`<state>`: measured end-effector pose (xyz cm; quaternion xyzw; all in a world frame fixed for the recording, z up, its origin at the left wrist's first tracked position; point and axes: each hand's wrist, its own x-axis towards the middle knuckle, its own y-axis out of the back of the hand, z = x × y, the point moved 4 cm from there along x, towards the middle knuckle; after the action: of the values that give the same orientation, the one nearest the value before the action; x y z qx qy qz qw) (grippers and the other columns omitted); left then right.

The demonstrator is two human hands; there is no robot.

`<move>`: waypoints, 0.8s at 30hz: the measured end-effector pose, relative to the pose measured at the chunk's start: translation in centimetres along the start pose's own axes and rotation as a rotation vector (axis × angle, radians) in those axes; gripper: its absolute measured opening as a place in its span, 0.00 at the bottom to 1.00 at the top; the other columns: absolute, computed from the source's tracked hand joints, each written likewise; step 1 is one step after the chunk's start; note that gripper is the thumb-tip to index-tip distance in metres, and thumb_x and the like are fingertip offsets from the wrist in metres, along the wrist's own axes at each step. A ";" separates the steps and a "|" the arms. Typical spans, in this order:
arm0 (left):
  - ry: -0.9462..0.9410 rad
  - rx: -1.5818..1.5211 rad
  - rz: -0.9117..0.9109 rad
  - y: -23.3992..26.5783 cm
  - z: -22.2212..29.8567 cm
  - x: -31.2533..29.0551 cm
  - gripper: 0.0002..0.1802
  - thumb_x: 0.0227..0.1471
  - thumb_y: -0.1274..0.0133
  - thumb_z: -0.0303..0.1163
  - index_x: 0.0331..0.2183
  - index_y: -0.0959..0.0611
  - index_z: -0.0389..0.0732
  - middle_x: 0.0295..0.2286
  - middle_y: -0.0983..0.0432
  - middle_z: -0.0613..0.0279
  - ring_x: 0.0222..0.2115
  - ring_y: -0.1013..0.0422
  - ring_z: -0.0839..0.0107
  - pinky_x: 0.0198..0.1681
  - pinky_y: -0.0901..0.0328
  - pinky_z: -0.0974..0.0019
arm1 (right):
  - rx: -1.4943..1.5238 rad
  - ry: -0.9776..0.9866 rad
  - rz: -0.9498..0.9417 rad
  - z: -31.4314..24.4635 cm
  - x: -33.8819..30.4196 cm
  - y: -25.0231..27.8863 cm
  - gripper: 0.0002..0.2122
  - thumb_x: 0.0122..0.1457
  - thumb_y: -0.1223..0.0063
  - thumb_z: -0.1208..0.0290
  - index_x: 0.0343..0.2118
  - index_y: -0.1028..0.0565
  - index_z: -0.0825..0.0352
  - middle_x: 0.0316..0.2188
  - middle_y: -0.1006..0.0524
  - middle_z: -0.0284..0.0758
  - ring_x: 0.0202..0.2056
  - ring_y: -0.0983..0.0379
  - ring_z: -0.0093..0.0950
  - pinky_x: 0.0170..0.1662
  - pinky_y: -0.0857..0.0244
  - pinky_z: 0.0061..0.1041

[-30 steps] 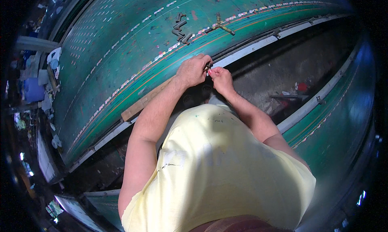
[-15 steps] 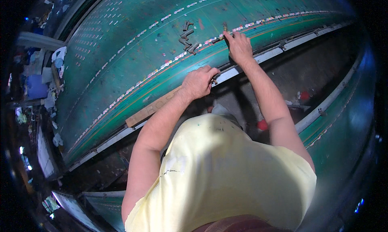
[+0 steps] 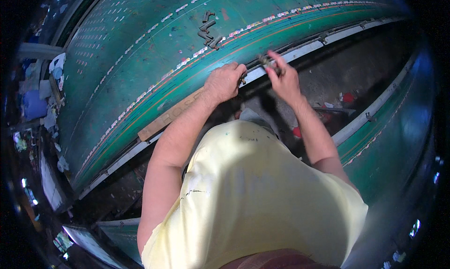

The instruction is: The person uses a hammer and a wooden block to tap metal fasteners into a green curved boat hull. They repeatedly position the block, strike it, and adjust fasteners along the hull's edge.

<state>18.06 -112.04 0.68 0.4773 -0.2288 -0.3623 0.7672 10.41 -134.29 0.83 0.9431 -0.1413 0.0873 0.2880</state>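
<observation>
My left hand is closed at the near edge of the long green table, its fingertips pinching a small brass-coloured metal fitting by the white rail. My right hand is raised just to the right, past the table edge. Between its thumb and fingers is a small dark metal fitting, slightly blurred. Several similar dark metal fittings lie in a loose group on the green tabletop, beyond my left hand.
A flat wooden board with lettering lies along the table edge, under my left forearm. Orange and blue lines and rows of small stuck-on marks run along the tabletop. Behind me to the right stands another green table. Clutter, including a blue container, fills the far left.
My right hand has drawn back from the tabletop toward the near rail, bringing a small dark metal fitting with it. My left hand stays at the edge. The whole view has shifted slightly.
</observation>
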 end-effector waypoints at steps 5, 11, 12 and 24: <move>0.011 -0.011 0.003 0.0 0.1 0.2 0.20 0.54 0.38 0.24 0.49 0.20 0.47 0.43 0.21 0.51 0.48 0.20 0.45 0.48 0.24 0.43 | -0.178 0.136 -0.079 -2.3 -7.4 -2.4 0.13 0.64 0.34 0.73 0.51 0.17 0.61 0.40 0.15 0.39 0.40 0.15 0.44 0.41 0.20 0.42; 0.026 -0.007 0.026 0.6 0.7 0.1 0.17 0.55 0.38 0.25 0.47 0.19 0.47 0.43 0.20 0.52 0.47 0.20 0.45 0.47 0.25 0.43 | -0.288 0.234 -0.046 -2.5 -8.3 -4.7 0.13 0.63 0.38 0.75 0.50 0.17 0.60 0.37 0.18 0.37 0.37 0.16 0.41 0.38 0.21 0.42; 0.026 -0.004 0.029 0.7 0.7 0.1 0.17 0.55 0.38 0.25 0.47 0.19 0.47 0.43 0.20 0.52 0.47 0.20 0.45 0.47 0.25 0.43 | -0.308 0.269 -0.041 -2.4 -8.2 -4.8 0.14 0.63 0.38 0.75 0.51 0.17 0.60 0.36 0.19 0.36 0.36 0.16 0.40 0.37 0.22 0.42; 0.014 0.001 0.035 0.5 0.3 0.3 0.15 0.56 0.39 0.27 0.46 0.19 0.47 0.41 0.20 0.52 0.45 0.19 0.45 0.45 0.24 0.43 | -0.403 0.186 0.054 0.9 -8.8 -7.3 0.09 0.67 0.37 0.61 0.43 0.18 0.60 0.33 0.21 0.34 0.35 0.22 0.41 0.43 0.32 0.44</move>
<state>18.17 -112.28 1.22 0.4762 -0.2317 -0.3454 0.7748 4.49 -127.13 -5.80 0.8504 -0.1539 0.1515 0.4798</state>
